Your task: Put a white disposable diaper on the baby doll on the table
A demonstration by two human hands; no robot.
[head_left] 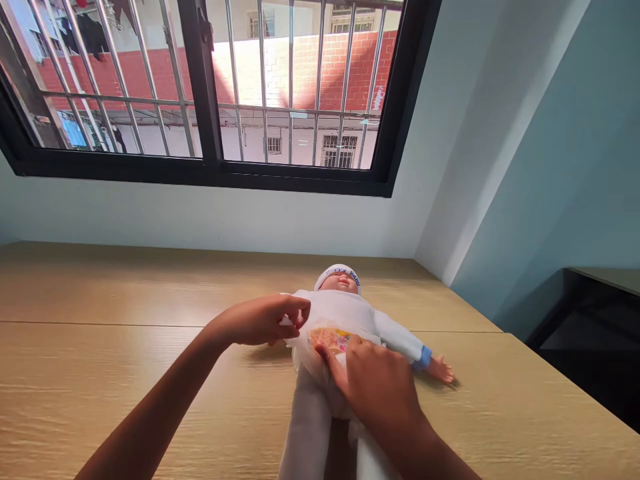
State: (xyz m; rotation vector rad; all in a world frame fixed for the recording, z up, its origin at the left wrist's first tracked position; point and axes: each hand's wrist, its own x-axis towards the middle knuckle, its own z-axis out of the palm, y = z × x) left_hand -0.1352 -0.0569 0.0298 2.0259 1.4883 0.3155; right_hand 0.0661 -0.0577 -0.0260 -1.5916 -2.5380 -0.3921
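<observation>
The doll lay on its back on the wooden table. The right hand rested over the front of the diaper, the left hand curled beside the waist, either one's grasp unclear; fastening seemed in hand, the next move calling for an even, snug side.

Black-framed glass window is set in pale painted wall — upright silver metal bars fitted outside, red brick facade seen behind. Light wood-grain tabletop is placed along wall — dark angular furniture cut off at right.
</observation>
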